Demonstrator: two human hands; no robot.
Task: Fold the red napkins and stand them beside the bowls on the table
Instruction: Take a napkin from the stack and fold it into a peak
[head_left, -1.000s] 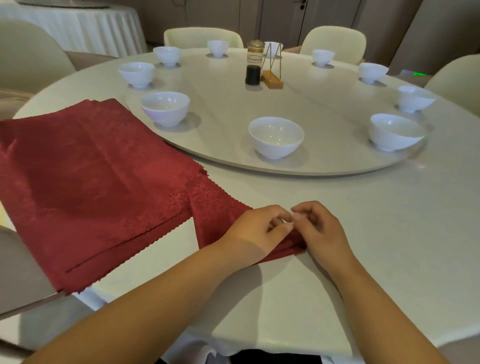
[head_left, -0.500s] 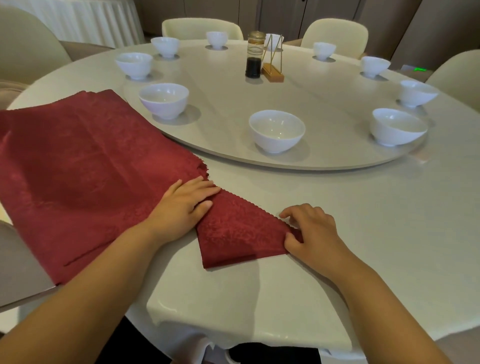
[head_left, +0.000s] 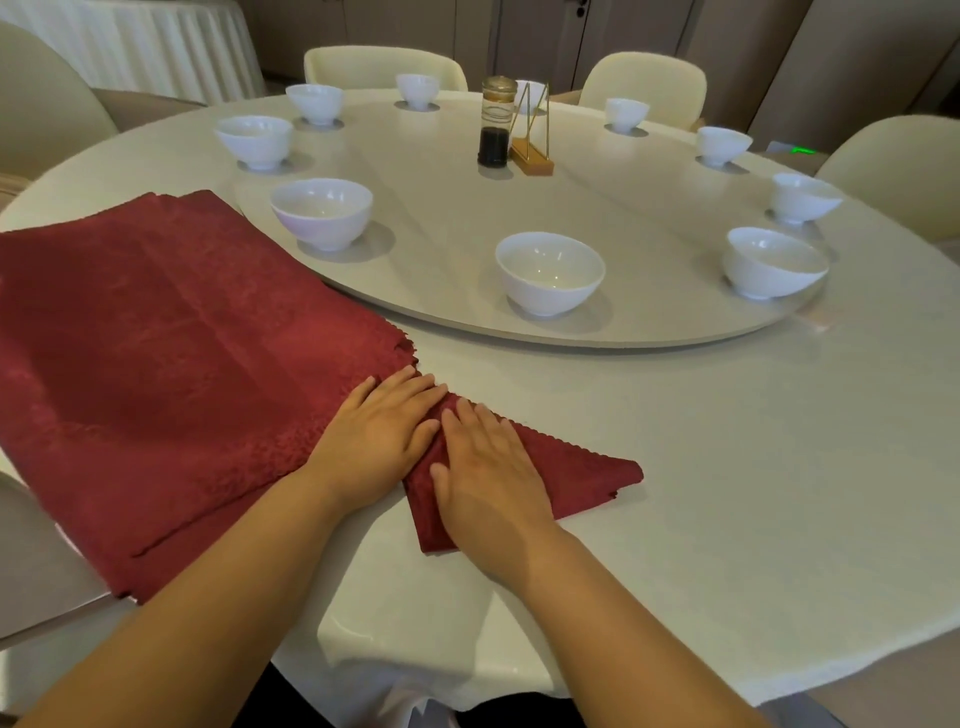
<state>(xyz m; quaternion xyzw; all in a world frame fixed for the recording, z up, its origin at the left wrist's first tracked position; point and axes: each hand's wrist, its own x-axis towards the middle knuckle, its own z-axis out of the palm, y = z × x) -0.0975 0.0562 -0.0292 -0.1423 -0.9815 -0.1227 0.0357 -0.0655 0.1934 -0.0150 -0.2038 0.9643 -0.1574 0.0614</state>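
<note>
Head view: the folded napkin (head_left: 582, 473) lies on the desk (head_left: 753, 467) near its near edge. It is a flat triangle with its tip pointing towards the right edge. Just to its left is the stack (head_left: 171, 374) of unfolded red napkins, which hangs over the desk's left and near edges.

The left grip (head_left: 382, 439) lies flat with straight fingers where the stack and the folded napkin meet. It presses down and has hold of nothing. Whether the two cloths overlap beneath it I cannot tell. The right grip (head_left: 488, 475) is spread flat on the napkin's left part, touching the left grip. It too only presses.

Farther in, white bowls ring the turntable (head_left: 441, 171). The nearest bowl (head_left: 549, 273) is well apart from the napkin, and no napkin stands beside any bowl.

This looks like a crease being set, early in the task.

What could go wrong:
- The fold may spring open once the palms lift, since the cloth is pressed and not pinched.
- A sideways push could slide the napkin on the smooth desk cover and skew the crease.
- The left grip could drag the top of the overhanging stack, which might then slip off the edge.
- A limply creased napkin may flop over when stood up.
- A careless reach could nudge the bowl or turn the turntable.
</note>
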